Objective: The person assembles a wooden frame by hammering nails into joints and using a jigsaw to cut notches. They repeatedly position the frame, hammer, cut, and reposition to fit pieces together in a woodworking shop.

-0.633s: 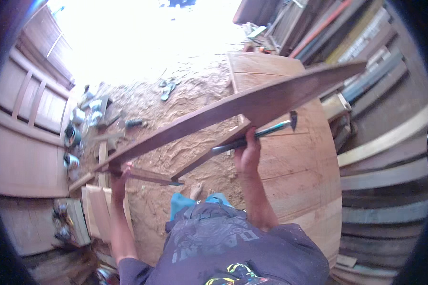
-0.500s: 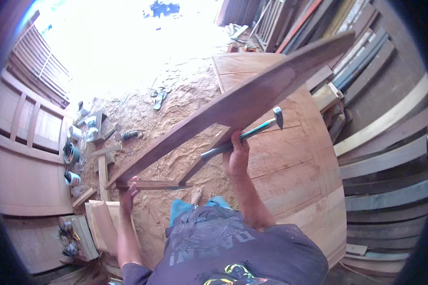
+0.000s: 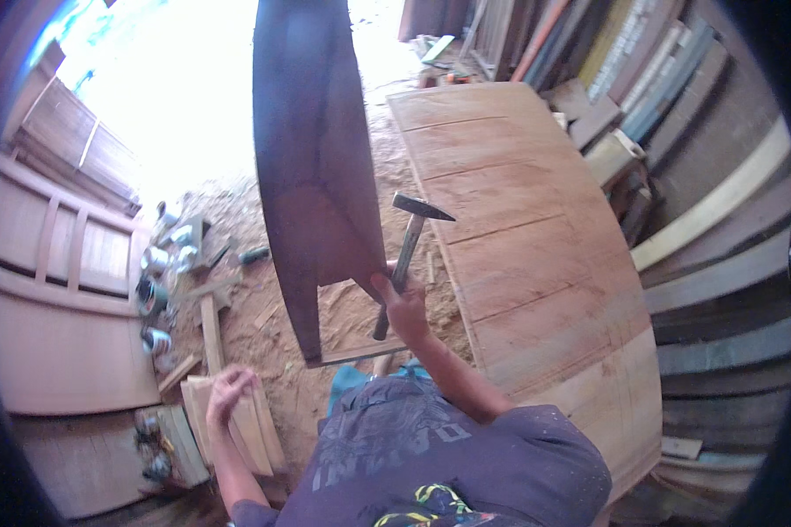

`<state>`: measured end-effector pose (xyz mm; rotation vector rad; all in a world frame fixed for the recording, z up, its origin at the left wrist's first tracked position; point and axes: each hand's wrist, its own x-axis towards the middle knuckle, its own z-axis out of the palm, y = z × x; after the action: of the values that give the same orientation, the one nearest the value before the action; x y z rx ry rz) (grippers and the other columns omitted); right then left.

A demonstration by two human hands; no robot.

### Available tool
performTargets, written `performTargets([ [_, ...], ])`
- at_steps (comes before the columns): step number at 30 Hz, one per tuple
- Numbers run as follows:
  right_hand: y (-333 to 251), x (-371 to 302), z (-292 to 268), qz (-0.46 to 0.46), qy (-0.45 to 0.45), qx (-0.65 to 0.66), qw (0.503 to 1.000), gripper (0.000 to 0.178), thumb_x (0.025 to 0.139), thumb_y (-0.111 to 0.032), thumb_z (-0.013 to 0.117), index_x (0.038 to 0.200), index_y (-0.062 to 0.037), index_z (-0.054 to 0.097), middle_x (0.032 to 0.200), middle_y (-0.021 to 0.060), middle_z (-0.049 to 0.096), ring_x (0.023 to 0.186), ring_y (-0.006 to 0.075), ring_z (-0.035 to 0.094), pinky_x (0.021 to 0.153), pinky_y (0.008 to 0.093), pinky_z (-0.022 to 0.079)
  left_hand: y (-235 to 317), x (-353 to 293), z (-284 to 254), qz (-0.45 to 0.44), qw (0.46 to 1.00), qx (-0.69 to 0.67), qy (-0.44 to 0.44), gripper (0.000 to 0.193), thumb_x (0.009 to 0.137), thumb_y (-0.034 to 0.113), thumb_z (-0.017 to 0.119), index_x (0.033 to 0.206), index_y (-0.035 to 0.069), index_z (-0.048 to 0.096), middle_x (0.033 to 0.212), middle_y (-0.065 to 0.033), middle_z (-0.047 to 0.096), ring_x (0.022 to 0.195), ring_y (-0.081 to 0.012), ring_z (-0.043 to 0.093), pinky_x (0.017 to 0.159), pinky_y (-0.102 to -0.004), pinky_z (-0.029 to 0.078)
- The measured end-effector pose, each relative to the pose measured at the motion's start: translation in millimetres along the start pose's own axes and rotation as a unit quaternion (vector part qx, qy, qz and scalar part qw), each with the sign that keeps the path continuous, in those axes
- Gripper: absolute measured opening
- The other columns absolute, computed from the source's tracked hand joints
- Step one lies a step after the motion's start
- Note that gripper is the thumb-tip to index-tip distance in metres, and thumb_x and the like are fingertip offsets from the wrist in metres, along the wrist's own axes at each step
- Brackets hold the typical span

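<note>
My right hand [image 3: 404, 306] is closed around the handle of a hammer [image 3: 410, 241], whose metal head points up and to the right. The same hand also pinches the lower right edge of a long dark wooden board [image 3: 312, 176], which stands almost upright and reaches up out of the picture. My left hand [image 3: 231, 391] hangs free at the lower left with its fingers loosely curled and nothing in it. It is just above a stack of short wooden pieces [image 3: 242, 430].
A large pale plank panel [image 3: 536, 246] lies to the right. Sawdust covers the ground [image 3: 272, 316]. Several tins [image 3: 154, 263] and scrap sticks lie on the left beside a framed door panel [image 3: 53, 290]. Long planks [image 3: 721, 220] lean on the right.
The dark board has swung from a slanted, nearly level position to almost upright. My left hand has let go of its lower end and dropped toward the stack.
</note>
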<state>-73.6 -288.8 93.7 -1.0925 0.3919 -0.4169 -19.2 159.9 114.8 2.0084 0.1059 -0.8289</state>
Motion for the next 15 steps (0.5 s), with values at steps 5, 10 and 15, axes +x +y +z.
performTargets([
  [5, 51, -8, 11, -0.056, -0.106, -0.103, 0.988, 0.016, 0.101, -0.005, 0.072, 0.117, -0.0006, 0.071, 0.107, 0.0023, 0.072, 0.097, 0.0115, 0.064, 0.089, 0.0295, 0.052, 143, -37, 13, 0.246, 0.954, -0.119, 0.125, 0.070, 0.098, 0.048, 0.074, 0.149, 0.002, 0.058, 0.147, -0.0151, 0.063, 0.127, -0.0256, 0.066, 0.108, -0.0414, 0.052],
  [10, 28, -32, 35, -0.030, -0.217, -0.146, 0.965, 0.018, 0.100, -0.003, 0.073, 0.117, 0.0010, 0.069, 0.105, 0.0038, 0.073, 0.098, 0.0121, 0.066, 0.090, 0.0309, 0.053, 194, -62, 65, 0.397, 0.886, -0.216, 0.101, 0.081, 0.093, 0.049, 0.081, 0.151, 0.000, 0.054, 0.147, -0.0136, 0.062, 0.135, -0.0229, 0.057, 0.113, -0.0415, 0.047],
  [15, 56, -32, 23, 0.025, -0.331, -0.131, 0.934, 0.021, 0.104, -0.010, 0.071, 0.121, 0.0021, 0.068, 0.106, 0.0032, 0.072, 0.097, 0.0120, 0.063, 0.089, 0.0292, 0.051, 172, -99, 79, 0.401, 0.864, -0.292, 0.083, 0.072, 0.090, 0.038, 0.087, 0.144, -0.003, 0.061, 0.137, -0.0111, 0.069, 0.127, -0.0206, 0.061, 0.110, -0.0383, 0.048],
])
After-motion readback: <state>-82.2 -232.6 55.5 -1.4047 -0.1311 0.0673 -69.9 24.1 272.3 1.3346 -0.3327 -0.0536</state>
